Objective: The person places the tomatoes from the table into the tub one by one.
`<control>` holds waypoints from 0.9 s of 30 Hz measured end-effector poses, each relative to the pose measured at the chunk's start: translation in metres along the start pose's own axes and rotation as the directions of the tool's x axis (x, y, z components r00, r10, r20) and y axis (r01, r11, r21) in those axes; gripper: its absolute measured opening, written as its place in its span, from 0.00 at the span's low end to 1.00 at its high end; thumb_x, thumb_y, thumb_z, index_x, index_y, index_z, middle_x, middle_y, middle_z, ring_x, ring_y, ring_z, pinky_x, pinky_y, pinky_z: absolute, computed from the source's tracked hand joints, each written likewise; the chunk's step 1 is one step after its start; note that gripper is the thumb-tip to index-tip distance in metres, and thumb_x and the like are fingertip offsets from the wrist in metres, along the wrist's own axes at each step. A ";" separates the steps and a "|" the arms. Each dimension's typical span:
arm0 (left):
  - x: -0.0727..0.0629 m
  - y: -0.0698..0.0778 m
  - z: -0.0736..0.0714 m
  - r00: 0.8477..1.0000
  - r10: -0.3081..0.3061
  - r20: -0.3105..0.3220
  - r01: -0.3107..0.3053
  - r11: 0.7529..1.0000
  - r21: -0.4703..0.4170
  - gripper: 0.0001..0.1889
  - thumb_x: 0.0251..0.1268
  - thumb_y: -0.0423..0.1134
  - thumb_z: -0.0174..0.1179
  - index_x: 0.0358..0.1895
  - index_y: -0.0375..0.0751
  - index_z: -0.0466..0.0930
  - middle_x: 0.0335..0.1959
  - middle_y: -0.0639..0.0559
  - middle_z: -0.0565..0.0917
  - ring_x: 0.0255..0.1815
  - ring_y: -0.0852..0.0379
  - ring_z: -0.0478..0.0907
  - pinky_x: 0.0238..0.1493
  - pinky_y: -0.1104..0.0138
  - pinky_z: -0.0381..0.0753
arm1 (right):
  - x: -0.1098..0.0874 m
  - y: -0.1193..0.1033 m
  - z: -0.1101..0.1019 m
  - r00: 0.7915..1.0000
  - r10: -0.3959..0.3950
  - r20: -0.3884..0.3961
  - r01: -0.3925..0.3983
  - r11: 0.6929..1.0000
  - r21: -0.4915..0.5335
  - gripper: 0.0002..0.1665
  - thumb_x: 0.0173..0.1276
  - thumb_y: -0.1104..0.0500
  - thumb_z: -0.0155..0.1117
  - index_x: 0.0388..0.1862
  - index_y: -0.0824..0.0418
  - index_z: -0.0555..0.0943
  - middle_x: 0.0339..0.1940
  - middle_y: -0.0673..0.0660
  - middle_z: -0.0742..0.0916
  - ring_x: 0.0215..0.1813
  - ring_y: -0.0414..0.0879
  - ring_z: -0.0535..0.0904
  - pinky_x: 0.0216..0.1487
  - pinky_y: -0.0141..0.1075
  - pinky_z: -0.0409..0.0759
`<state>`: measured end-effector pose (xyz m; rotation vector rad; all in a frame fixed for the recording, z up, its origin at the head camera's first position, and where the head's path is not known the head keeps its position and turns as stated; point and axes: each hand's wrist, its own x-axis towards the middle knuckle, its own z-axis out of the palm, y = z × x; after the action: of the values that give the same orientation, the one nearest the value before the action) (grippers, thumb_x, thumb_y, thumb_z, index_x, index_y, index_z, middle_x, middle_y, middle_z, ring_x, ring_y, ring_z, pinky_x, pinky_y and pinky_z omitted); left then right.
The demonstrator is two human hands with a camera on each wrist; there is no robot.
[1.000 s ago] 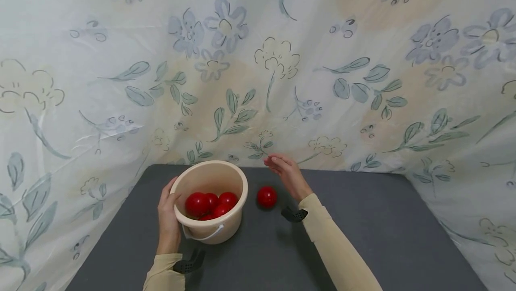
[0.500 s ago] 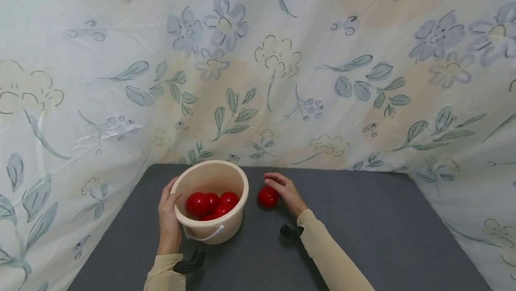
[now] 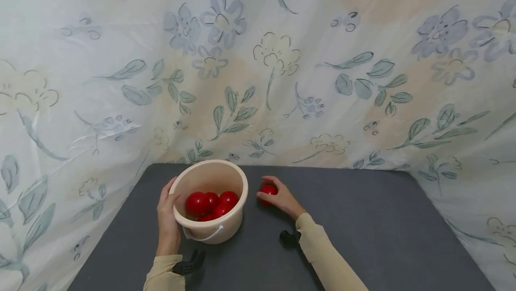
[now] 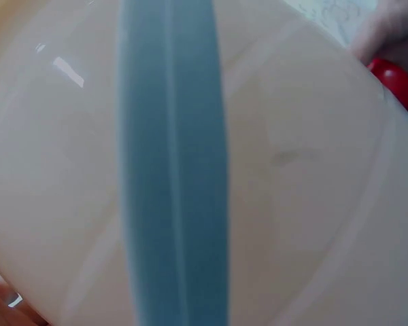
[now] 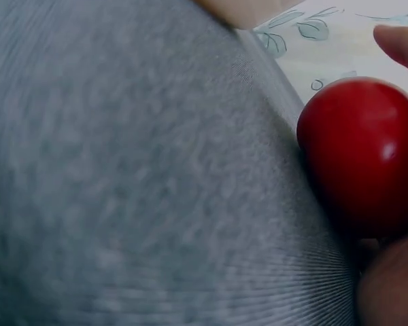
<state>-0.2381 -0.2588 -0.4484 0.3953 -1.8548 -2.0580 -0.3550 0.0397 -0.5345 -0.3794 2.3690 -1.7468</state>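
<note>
My left hand grips the cream plastic bucket by its left side, thumb over the rim. Several shiny round red fruits lie inside it. Just right of the bucket, my right hand curls its fingers and thumb round one more round red fruit on the table. In the right wrist view this fruit sits low against the grey surface, between thumb and fingers. The bucket wall fills the left wrist view, with the handle crossing it as a blurred band.
The dark grey tabletop stretches right and toward the front. A floral cloth hangs behind and along both sides. The bucket's white handle droops at its front. A black strap mount sits at the right wrist.
My right hand has come down from above and behind the loose red fruit and closed its fingers round it. The left hand and bucket stay in place.
</note>
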 end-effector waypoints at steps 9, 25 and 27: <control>0.000 -0.001 -0.001 1.000 0.001 0.008 -0.001 1.000 -0.001 0.27 0.77 0.41 0.36 0.76 0.52 0.65 0.74 0.53 0.67 0.69 0.59 0.64 0.79 0.48 0.58 | -0.004 0.003 0.002 1.000 -0.018 -0.007 0.018 1.000 -0.016 0.43 0.61 0.46 0.75 0.73 0.51 0.71 0.66 0.53 0.80 0.62 0.51 0.77 0.61 0.50 0.81; -0.001 0.000 0.001 1.000 -0.007 -0.005 0.007 1.000 -0.008 0.27 0.76 0.40 0.35 0.76 0.50 0.64 0.74 0.54 0.67 0.70 0.60 0.64 0.79 0.51 0.59 | -0.010 0.001 0.004 0.998 -0.047 0.029 0.050 0.990 -0.130 0.34 0.62 0.47 0.73 0.67 0.49 0.75 0.65 0.57 0.80 0.60 0.54 0.78 0.56 0.51 0.83; -0.001 0.000 0.001 1.000 -0.001 -0.007 0.001 1.000 -0.009 0.28 0.76 0.40 0.34 0.76 0.49 0.64 0.73 0.54 0.67 0.70 0.61 0.65 0.79 0.52 0.59 | -0.009 0.001 0.005 0.998 -0.054 0.035 0.058 0.989 -0.134 0.35 0.62 0.48 0.74 0.67 0.50 0.75 0.65 0.57 0.80 0.59 0.54 0.79 0.56 0.51 0.83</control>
<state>-0.2374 -0.2577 -0.4485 0.4015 -1.8410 -2.0621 -0.3448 0.0385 -0.5373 -0.4938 2.4846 -1.5953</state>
